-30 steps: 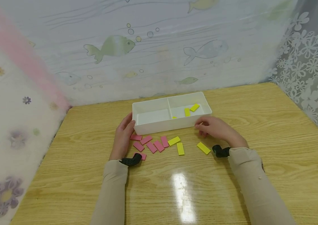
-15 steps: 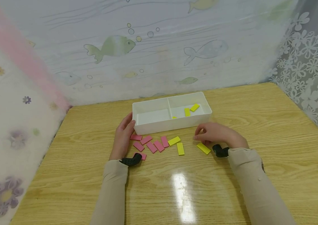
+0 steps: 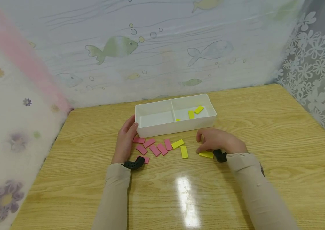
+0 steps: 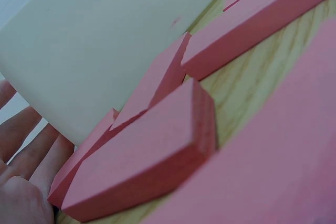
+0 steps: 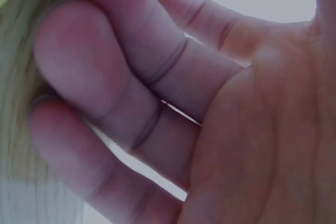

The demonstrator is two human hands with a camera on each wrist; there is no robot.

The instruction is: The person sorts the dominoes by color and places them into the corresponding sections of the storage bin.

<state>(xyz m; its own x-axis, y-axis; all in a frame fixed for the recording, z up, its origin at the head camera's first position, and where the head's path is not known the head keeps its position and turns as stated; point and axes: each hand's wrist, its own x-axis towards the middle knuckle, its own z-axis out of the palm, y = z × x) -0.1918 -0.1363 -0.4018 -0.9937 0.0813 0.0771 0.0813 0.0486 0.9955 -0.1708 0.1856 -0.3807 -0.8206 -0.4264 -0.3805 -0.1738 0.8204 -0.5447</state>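
White box [image 3: 177, 126]: smooth and rectangular with rounded corners, a divider making left and right compartments; it stands toward the far edge of the glossy wood-grain worktop [image 3: 162, 198]. One small pink mark shows on its outer wall.
Yellow blocks [image 3: 184, 152]: flat, plain rectangles; three show in the right compartment, three lie nearer than the box, the rightmost partly under the right hand [image 3: 218, 140].
Pink blocks [image 3: 162, 149]: seven visible, same flat shape, crisp-edged, strewn at odd angles near the box's left half.
Left hand [image 3: 125, 137]: rests against the box's left end, fingers extended and slightly spread.
Right hand fingers: loosely bent, thumb and index tips apart; the thumb is at the yellow block's left end, and whether it presses there cannot be told.
Backdrop [image 3: 162, 57]: pale covering printed with fish and bubbles.
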